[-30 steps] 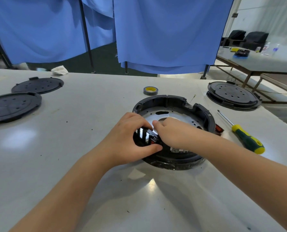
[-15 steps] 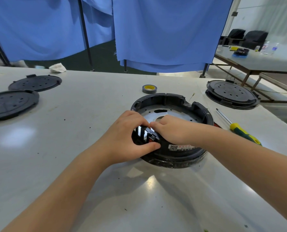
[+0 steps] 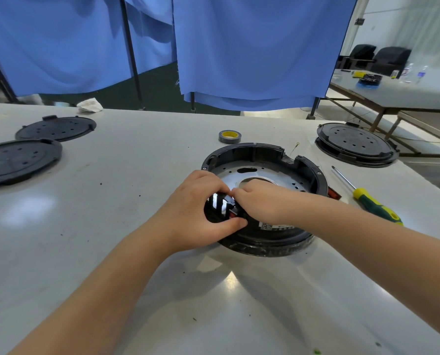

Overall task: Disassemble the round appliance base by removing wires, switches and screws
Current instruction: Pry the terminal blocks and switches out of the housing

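Nothing here can actually be read. The only printed thing is a small white label (image 3: 272,226) on the dark outer wall of the round appliance base (image 3: 265,242), just below my right hand (image 3: 262,203). It carries a square code pattern at its left end and a line of print beside it (too small and blurred for me to make out a single letter or number).

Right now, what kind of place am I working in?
Probably a workshop or repair bench: a round appliance base opened up on a grey table, a screwdriver beside it, spare black covers laid out, blue curtains behind.
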Tool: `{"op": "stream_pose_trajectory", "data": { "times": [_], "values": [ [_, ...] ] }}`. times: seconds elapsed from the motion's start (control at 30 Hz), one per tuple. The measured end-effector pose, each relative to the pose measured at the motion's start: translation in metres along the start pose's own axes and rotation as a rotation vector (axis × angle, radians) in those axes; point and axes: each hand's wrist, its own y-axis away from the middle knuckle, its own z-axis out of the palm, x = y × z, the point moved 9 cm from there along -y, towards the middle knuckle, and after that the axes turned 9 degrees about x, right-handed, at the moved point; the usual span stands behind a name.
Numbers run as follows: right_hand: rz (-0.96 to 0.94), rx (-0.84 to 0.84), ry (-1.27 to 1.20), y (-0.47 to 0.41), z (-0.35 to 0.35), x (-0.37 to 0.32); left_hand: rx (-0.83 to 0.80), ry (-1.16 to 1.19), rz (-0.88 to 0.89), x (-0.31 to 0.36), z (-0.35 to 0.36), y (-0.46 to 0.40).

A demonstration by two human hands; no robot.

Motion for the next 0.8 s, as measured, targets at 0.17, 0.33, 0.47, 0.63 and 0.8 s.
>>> {"op": "stream_pose_trajectory", "data": {
  "times": [0.17,0.33,0.47,0.63,0.8],
  "values": [
    [0.082,-0.007,-0.045,-0.005,0.002,0.0,-0.008,-0.006,-0.003,0.0,0.0,0.0],
    [0.046,-0.017,0.023,-0.007,0.003,-0.001,-0.032,-0.054,0.01,0.0,0.002,0.0],
    [0.063,0.05,-0.012,-0.01,-0.002,0.0,-0.036,-0.06,0.015,0.001,0.002,0.0],
    [0.025,0.081,-0.063,-0.002,-0.008,-0.003,-0.011,-0.04,0.031,0.005,-0.003,0.001],
    [0.001,0.128,-0.061,0.002,-0.009,-0.003,0.111,-0.169,0.123,0.021,-0.023,0.001]
  ]
}}
